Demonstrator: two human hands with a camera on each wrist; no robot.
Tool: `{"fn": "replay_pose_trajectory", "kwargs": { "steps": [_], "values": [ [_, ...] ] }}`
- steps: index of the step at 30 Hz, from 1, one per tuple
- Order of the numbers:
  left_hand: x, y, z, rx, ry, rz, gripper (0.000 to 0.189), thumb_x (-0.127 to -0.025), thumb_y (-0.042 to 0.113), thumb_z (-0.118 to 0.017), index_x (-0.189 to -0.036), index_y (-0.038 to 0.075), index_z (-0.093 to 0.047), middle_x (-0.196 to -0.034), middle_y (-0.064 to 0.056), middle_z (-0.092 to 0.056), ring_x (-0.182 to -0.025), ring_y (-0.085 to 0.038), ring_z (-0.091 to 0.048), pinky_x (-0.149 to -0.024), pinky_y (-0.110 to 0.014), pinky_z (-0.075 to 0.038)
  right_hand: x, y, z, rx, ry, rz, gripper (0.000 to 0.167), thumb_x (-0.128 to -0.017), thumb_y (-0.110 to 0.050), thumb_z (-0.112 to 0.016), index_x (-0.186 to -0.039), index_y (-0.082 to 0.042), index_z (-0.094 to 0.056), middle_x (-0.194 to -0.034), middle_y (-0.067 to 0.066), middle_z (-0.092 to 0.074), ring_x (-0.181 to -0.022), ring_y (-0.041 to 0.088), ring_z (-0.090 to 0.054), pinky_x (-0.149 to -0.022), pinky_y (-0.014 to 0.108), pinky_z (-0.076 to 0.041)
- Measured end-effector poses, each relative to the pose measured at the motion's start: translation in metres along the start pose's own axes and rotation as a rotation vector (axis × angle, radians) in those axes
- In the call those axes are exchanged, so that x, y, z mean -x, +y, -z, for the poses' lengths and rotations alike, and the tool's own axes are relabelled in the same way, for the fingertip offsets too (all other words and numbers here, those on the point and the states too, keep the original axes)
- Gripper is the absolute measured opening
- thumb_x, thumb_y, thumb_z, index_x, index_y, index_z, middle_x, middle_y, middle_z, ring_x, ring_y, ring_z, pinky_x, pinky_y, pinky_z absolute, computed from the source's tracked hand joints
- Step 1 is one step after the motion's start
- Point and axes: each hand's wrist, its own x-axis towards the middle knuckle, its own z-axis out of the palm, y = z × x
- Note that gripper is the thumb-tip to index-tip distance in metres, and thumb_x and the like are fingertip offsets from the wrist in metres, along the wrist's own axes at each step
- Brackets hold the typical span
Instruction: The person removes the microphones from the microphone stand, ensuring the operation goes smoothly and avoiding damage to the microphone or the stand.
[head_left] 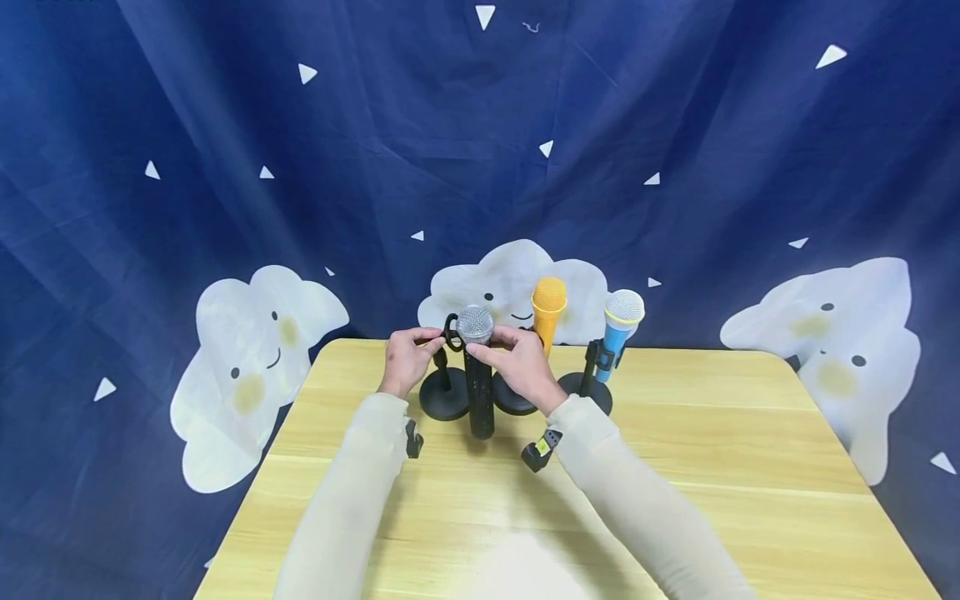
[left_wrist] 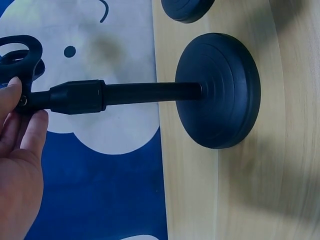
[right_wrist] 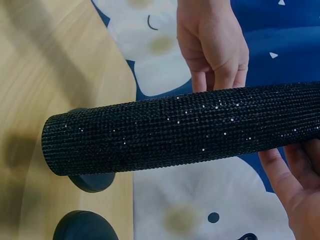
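My left hand (head_left: 407,360) pinches the neck of a black microphone stand (left_wrist: 217,100) just below its clip (left_wrist: 34,52). The stand's round base rests on the table. My right hand (head_left: 521,367) grips a microphone (head_left: 480,396) near its silver mesh head. Its black handle (right_wrist: 150,132) is covered in small glittering studs and hangs in front of the stand, end down. In the head view the mesh head is right beside the clip; whether they touch I cannot tell.
An orange microphone (head_left: 548,312) stands upright just behind my right hand, a black base (head_left: 513,400) below it. To its right, a blue microphone (head_left: 617,340) with a white head sits in another black stand (head_left: 588,371). A blue cloud-patterned curtain (head_left: 465,167) hangs behind the wooden table (head_left: 465,517).
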Motion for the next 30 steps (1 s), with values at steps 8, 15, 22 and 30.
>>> {"fn": "replay_pose_trajectory", "kwargs": {
  "steps": [8,15,22,30],
  "values": [
    [-0.001,0.001,-0.001,-0.008,0.011,0.029,0.014,-0.087,0.007,-0.078,-0.099,0.000,-0.079,-0.102,-0.016,-0.075,-0.098,-0.028,-0.071,-0.087,-0.038,-0.057,0.004,0.006,-0.003,-0.010,-0.019,-0.004,0.024,-0.087,-0.023,-0.080,-0.106,-0.009,-0.077,-0.097,0.002,-0.076,-0.100,0.019,-0.069,-0.090,0.039,-0.054],
    [-0.001,0.003,-0.001,-0.040,0.011,0.035,0.014,-0.086,0.008,-0.079,-0.099,0.002,-0.080,-0.099,-0.014,-0.075,-0.098,-0.028,-0.071,-0.089,-0.039,-0.056,0.010,0.012,-0.007,-0.024,-0.003,-0.054,0.023,-0.085,-0.022,-0.081,-0.103,-0.008,-0.078,-0.095,0.003,-0.076,-0.095,0.017,-0.070,-0.089,0.037,-0.054],
    [-0.001,0.004,0.000,-0.041,0.004,0.029,0.013,-0.087,0.007,-0.078,-0.098,0.001,-0.079,-0.099,-0.014,-0.075,-0.095,-0.028,-0.071,-0.086,-0.039,-0.057,0.015,0.018,-0.010,-0.025,0.003,-0.092,0.026,-0.083,-0.026,-0.083,-0.103,-0.010,-0.078,-0.097,0.002,-0.076,-0.092,0.016,-0.070,-0.084,0.035,-0.054],
    [-0.001,0.005,0.000,-0.049,0.002,0.027,0.012,-0.087,0.007,-0.078,-0.098,0.002,-0.080,-0.096,-0.014,-0.076,-0.093,-0.027,-0.072,-0.086,-0.038,-0.056,0.020,0.023,-0.012,-0.048,0.007,-0.121,0.031,-0.084,-0.025,-0.083,-0.109,-0.008,-0.077,-0.102,0.004,-0.076,-0.095,0.017,-0.071,-0.086,0.037,-0.056]
  ]
}}
